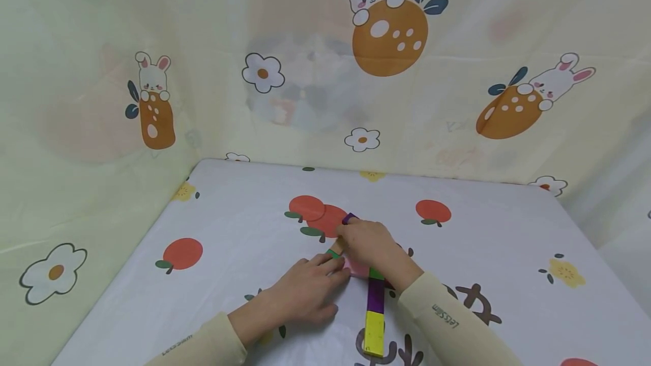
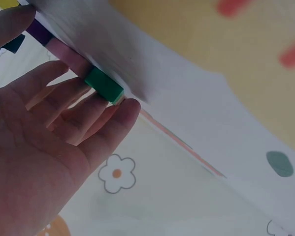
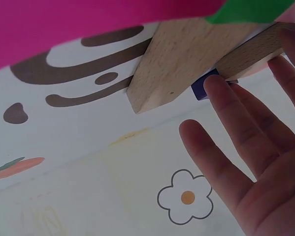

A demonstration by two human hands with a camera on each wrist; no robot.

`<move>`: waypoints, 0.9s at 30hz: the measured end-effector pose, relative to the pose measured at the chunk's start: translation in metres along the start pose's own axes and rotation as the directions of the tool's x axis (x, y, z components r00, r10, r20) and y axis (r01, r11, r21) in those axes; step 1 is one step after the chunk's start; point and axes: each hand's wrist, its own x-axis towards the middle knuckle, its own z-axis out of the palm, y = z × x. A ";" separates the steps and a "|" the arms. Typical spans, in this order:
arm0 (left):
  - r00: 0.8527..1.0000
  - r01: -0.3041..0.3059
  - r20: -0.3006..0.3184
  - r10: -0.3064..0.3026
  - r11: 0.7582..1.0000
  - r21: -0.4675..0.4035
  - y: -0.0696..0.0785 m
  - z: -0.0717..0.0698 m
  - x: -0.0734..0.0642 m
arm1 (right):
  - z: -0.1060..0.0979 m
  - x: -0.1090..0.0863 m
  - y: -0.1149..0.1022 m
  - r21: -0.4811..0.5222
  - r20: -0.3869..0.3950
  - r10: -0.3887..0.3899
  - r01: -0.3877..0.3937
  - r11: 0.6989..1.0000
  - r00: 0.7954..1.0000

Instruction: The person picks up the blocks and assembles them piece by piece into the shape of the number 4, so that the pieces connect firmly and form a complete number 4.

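Observation:
My left hand lies beside a row of colored blocks, fingers loosely extended and fingertips against a green block. A pink block and a purple block continue that row. My right hand reaches over the far end, where its thumb and index finger pinch the end of a plain wooden block. Another fingertip overlaps a dark blue-purple block next to it. In the head view the right hand hides part of the arrangement.
Nearer the body, a yellow block and a purple block run in line from a green block. A larger wooden piece stands close in the right wrist view. Patterned curtains rise behind the tablecloth.

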 end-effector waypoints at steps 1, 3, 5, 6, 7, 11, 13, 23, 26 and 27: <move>1.000 -0.003 -0.003 0.003 1.000 -0.002 0.000 0.000 0.000 | 0.000 0.000 0.000 -0.002 -0.003 0.001 -0.001 1.000 1.000; 1.000 -0.005 -0.008 0.005 1.000 -0.003 -0.001 0.001 0.000 | 0.000 0.000 0.000 -0.003 -0.003 0.003 -0.003 1.000 1.000; 1.000 -0.008 -0.015 0.008 1.000 -0.008 -0.002 0.002 0.000 | 0.001 0.000 0.000 -0.001 -0.004 0.006 -0.006 1.000 1.000; 1.000 -0.009 -0.019 0.008 1.000 -0.012 -0.002 0.002 0.000 | 0.001 0.000 0.000 0.002 -0.007 0.007 -0.007 1.000 1.000; 1.000 -0.010 -0.023 0.009 1.000 -0.018 -0.002 0.002 0.000 | 0.001 0.000 0.000 0.002 -0.007 0.009 -0.009 1.000 1.000; 1.000 0.003 -0.018 -0.004 0.998 -0.065 -0.003 0.001 -0.001 | 0.001 0.000 -0.001 0.016 -0.001 0.019 -0.019 1.000 1.000; 1.000 0.014 -0.005 -0.014 0.996 -0.092 -0.004 0.000 -0.001 | 0.001 0.000 -0.001 0.022 0.006 0.025 -0.025 0.999 1.000; 0.999 0.027 0.035 -0.023 0.994 -0.107 -0.005 -0.004 -0.002 | -0.001 0.001 -0.001 0.039 0.023 0.031 -0.032 0.999 0.999; 0.998 0.033 0.047 -0.028 0.994 -0.103 -0.004 -0.004 -0.001 | -0.002 0.002 0.002 0.030 0.021 0.019 -0.019 0.999 1.000; 0.998 0.034 0.050 -0.029 0.994 -0.100 -0.004 -0.004 -0.001 | -0.002 0.002 0.004 0.019 0.018 0.015 -0.015 1.000 1.000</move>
